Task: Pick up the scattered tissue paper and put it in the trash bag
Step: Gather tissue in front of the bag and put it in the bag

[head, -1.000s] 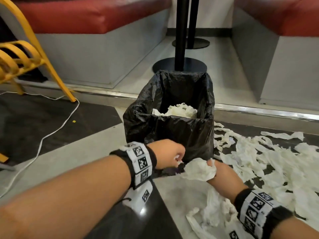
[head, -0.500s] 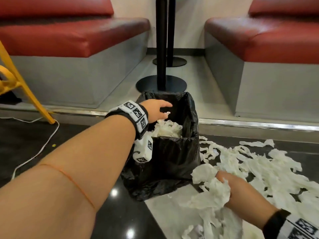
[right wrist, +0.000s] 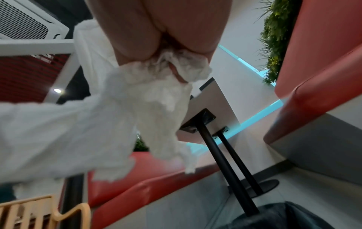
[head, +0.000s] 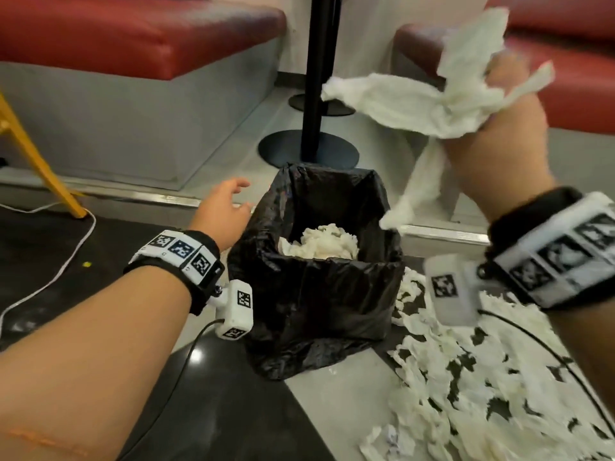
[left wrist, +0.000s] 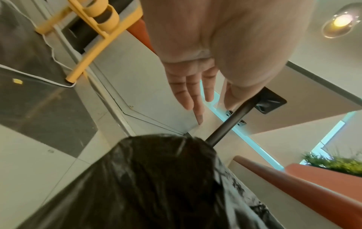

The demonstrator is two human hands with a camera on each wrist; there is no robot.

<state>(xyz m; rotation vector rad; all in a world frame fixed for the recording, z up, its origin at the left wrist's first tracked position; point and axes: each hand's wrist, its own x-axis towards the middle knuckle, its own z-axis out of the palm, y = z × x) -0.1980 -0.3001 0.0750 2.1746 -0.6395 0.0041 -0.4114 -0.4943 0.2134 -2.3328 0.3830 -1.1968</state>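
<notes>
A black trash bag [head: 319,294] stands open on the floor with white tissue [head: 321,242] inside it. My right hand [head: 496,134] is raised above and to the right of the bag, gripping a bunch of white tissue paper [head: 409,101] whose strips hang down; the right wrist view shows this tissue [right wrist: 137,108] bunched in the fingers. My left hand [head: 226,207] hovers beside the bag's left rim, fingers straight and holding nothing, as the left wrist view shows the hand [left wrist: 195,93] above the bag [left wrist: 156,186]. Scattered tissue [head: 482,377] covers the floor right of the bag.
Black table poles on round bases [head: 316,94] stand just behind the bag. Red benches on grey plinths [head: 133,61] flank them. A yellow chair leg [head: 40,168] and a white cable [head: 66,261] lie at the left. A metal floor strip [head: 149,197] marks a step.
My right hand lifted a bunch of tissue from the floor to high above the bag. My left hand left the bag's opening and moved to its left side, empty.
</notes>
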